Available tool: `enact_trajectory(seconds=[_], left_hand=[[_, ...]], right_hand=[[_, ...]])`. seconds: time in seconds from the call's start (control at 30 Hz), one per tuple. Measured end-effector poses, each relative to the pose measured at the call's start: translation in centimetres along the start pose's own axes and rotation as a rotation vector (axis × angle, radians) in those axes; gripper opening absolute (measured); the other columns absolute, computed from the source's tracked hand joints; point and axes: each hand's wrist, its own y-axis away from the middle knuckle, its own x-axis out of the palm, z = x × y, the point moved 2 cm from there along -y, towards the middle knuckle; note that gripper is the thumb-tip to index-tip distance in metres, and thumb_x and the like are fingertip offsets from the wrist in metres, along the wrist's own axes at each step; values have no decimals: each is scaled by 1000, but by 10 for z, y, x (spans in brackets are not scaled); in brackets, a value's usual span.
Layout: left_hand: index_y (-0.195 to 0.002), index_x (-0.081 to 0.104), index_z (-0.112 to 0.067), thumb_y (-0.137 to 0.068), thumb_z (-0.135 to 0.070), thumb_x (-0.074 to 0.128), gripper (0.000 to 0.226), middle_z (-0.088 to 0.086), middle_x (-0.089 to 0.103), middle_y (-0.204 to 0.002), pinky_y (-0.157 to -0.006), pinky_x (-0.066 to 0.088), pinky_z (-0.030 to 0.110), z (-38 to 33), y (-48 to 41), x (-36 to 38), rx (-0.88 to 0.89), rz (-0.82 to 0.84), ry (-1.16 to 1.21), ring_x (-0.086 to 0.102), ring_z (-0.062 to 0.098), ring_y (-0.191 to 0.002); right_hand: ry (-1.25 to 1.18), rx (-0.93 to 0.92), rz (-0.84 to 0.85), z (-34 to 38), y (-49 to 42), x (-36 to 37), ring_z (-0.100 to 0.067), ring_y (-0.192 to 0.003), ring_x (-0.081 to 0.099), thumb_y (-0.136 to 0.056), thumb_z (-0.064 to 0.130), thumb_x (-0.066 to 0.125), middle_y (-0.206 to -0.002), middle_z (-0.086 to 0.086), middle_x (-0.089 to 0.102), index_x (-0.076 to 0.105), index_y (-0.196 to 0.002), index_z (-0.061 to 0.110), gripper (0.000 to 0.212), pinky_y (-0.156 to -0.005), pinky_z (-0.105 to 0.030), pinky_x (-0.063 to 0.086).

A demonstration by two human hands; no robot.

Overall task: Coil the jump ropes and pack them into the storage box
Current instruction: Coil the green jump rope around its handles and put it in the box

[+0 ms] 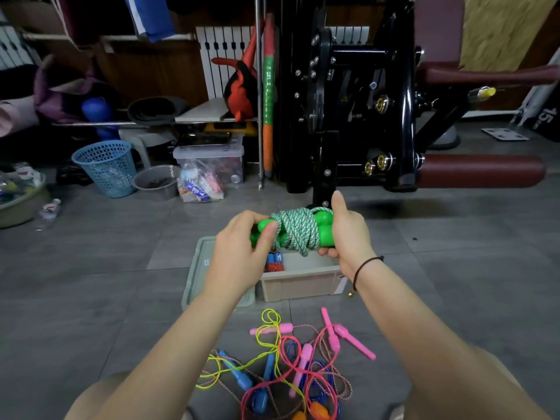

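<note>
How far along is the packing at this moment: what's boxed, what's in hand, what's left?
Done: one coiled rope with blue handles lies in the box. In hand: the left hand and right hand hold the green rope, cord wound round its handles, above the box. Left: a tangle of loose ropes on the floor, uncoiled; the lid lies beside the box.

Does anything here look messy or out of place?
Yes: loose jump ropes lie tangled on the floor on the near side of the box, cords crossing each other. A bottle lies on its side at far left.
</note>
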Motion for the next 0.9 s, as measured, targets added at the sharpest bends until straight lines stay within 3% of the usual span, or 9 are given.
enact_trajectory(seconds=[0.07, 0.17, 0.33, 0.43, 0.5, 0.57, 0.67, 0.77, 0.9], left_hand=[[-84, 60, -11, -93, -26, 55, 18, -8, 52, -77, -69, 32, 6, -2, 0, 3, 38, -4, 0, 42, 7, -72], [-83, 56, -9, -97, -28, 45, 26, -2, 51, -76, -63, 26, 22, -5, 0, 9, 28, 21, -30, 43, 15, -72], [-85, 48, -14, -100, -33, 32, 29, 0, 48, -64, -60, 21, 35, -16, 3, 16, -70, 65, 21, 46, 27, -69], [-79, 47, -8, -101, -33, 30, 37, 5, 52, -66, -59, 20, 35, -18, 1, 20, -183, 64, 80, 46, 28, -70], [-82, 53, -3, -100, -41, 30, 48, 11, 61, -77, -68, 37, 34, -9, -2, 27, -306, 84, 198, 55, 30, -78], [-79, 54, -2, -90, -52, 28, 58, 16, 63, -79, -80, 50, 44, 1, -5, 34, -426, 99, 338, 60, 33, -83], [-63, 41, -10, -81, -51, 29, 46, 13, 47, -61, -62, 41, 41, 7, -9, 40, -537, 80, 391, 47, 26, -63], [-58, 44, -10, -89, -33, 36, 39, 15, 44, -53, -56, 29, 34, 7, -10, 37, -585, 94, 342, 38, 22, -55], [-66, 55, 1, -93, -19, 34, 40, 22, 66, -60, -60, 47, 35, 11, -9, 32, -510, 179, 121, 57, 29, -54]], right_hand=[[30, -43, -21, -1, 5, -4, -26, -49, 62, -89, 63, 38, -72, -8, 65, 58, -78, 17, 51, -67, -53, 57], [86, -109, -73, 4, 11, -9, -24, -46, 61, -89, 64, 38, -69, -6, 60, 56, -78, 14, 55, -63, -53, 57], [169, -307, -206, 11, 9, -21, -31, -53, 64, -87, 67, 35, -78, -14, 61, 52, -70, 11, 61, -36, -26, 45], [127, -449, -298, 12, 5, -24, -31, -62, 62, -82, 72, 33, -66, -11, 61, 59, -70, 12, 67, -54, -45, 54], [97, -540, -308, 11, 7, -23, -16, -59, 58, -89, 61, 39, -60, -5, 61, 66, -76, 16, 54, -57, -35, 50], [80, -598, -287, 8, 10, -22, -4, -52, 49, -95, 46, 42, -52, 12, 54, 70, -85, 22, 38, -51, -20, 37], [37, -699, -227, 6, 10, -21, 7, -54, 49, -98, 34, 42, -52, 27, 52, 72, -95, 19, 33, -55, -9, 32], [80, -773, -176, 5, 9, -20, 4, -53, 50, -96, 34, 38, -55, 25, 56, 71, -96, 16, 38, -53, -8, 32], [203, -771, -102, -2, 5, -19, -6, -67, 57, -95, 38, 29, -74, 2, 66, 64, -85, 16, 43, -61, -19, 43]])
